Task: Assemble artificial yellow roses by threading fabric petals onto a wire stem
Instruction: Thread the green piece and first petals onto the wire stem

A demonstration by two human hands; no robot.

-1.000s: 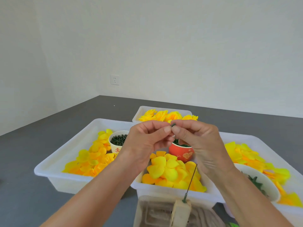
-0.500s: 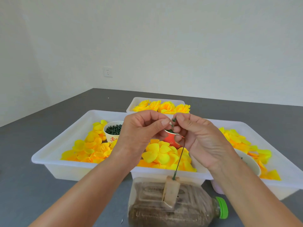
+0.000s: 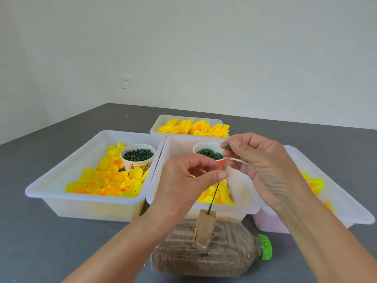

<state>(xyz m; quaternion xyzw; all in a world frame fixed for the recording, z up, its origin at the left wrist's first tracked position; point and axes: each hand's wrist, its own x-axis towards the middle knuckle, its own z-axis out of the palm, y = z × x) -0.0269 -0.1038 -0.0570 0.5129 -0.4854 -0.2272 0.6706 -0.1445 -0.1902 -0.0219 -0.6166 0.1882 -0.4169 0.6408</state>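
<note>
Starting closest in, a sand-filled bottle [image 3: 204, 256] lies on its side with a wooden block [image 3: 204, 227] holding the wire stem [image 3: 213, 194] upright-ish, and the left hand [image 3: 183, 184] pinches that stem near its top. Just past it the right hand [image 3: 263, 166] pinches a small green piece [image 3: 226, 146] over the red cup [image 3: 210, 155] of green rings. Looks like the prep step to me, so next that piece needs lining up on the wire tip before any loose petals [image 3: 110, 180] from the trays go on; finished roses [image 3: 195, 127] sit at the back.

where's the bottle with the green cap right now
In the head view the bottle lies on its side at bottom centre, just in front of the middle white tray, its green cap pointing right.
</note>
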